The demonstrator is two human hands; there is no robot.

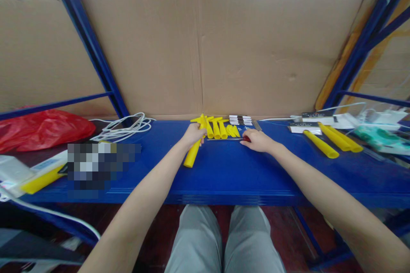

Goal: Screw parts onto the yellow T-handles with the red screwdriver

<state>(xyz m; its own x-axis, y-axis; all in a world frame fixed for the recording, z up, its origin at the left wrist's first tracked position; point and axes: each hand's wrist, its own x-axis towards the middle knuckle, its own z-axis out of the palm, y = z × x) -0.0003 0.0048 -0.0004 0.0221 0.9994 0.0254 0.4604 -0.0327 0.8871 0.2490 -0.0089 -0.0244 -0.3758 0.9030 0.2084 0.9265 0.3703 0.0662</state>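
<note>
Seen from head height: a blue table [221, 181] in front of a tall cardboard sheet [262, 51], with two bare forearms stretched forward over it. Near the middle of the table, left hand [194, 134] with fingers wrapped around a yellow tube [191, 159], lower end slanting toward the near edge. Upper part of this tube partly covered by the hand and overlapping other yellow shapes behind; hard to make out the border between them. A little to the right, right hand [258, 140] with fingers curled narrowly on the dark red handle of a screwdriver [246, 138], much of the handle hidden. Thin metal shaft pointing toward the left hand; cannot tell if touching. Between and beyond the hands, a row of yellow tubes with crosspieces [216, 130], small yellow pieces [232, 131] and black-and-white strips [240, 120], markings too small to read. Farther right, more yellow tubes [321, 144] near a green-and-white bag [373, 136], contents unclear. At far left, a red plastic bag [54, 130], cut off by the edge, and a coil of white cable [128, 127]. Nearer, a patch of coarse squares over part of the table, details lost. Below, grey trouser legs [195, 239], cut off.
</note>
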